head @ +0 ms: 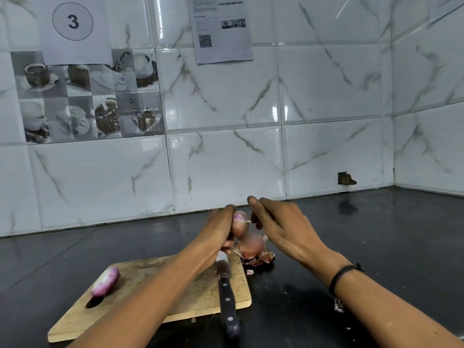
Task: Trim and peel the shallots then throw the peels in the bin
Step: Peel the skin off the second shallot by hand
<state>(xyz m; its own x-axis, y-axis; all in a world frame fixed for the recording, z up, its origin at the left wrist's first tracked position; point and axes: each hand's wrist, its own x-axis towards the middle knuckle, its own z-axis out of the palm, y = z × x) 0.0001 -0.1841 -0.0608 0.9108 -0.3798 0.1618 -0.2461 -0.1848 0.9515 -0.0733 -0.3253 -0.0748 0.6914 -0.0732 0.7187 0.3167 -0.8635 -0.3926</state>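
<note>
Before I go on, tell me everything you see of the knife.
The knife lies unheld along the right edge of the wooden cutting board. Its black handle, with three silvery rivets, points toward the person and overhangs the board's near edge above the dark countertop. The steel blade points away; its tip is hidden behind the left hand.

A circled "3" is printed on the wall paper (pixel 74 28).
</note>
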